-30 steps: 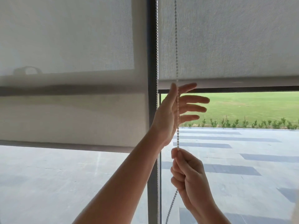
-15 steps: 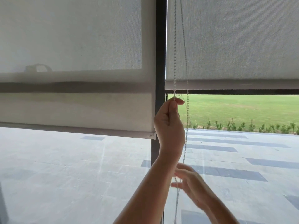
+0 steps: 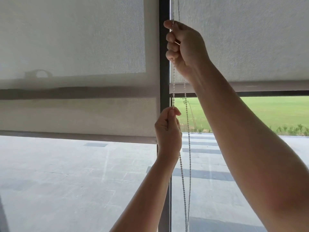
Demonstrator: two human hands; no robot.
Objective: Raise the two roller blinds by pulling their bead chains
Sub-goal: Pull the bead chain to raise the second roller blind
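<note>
Two grey roller blinds hang over a large window. The left blind (image 3: pixel 75 47) reaches lower, its bottom bar about mid-height. The right blind (image 3: pixel 242 39) ends higher. A white bead chain (image 3: pixel 188 148) hangs in two strands just right of the dark window post (image 3: pixel 163 72). My right hand (image 3: pixel 185 46) is high up, fist closed around the left strand. My left hand (image 3: pixel 168 129) grips the same strand lower down, thumb and fingers pinched on it. The other strand hangs loose past both hands.
Through the glass lie a paved terrace (image 3: pixel 66 181) with dark stripes and a green lawn (image 3: pixel 267 111) with a low hedge. A horizontal window bar (image 3: pixel 270 93) runs just under the right blind's bottom edge.
My right hand rose from below my left hand to high on the chain and closed on it. My left hand stays pinched on the chain at about the same height.
</note>
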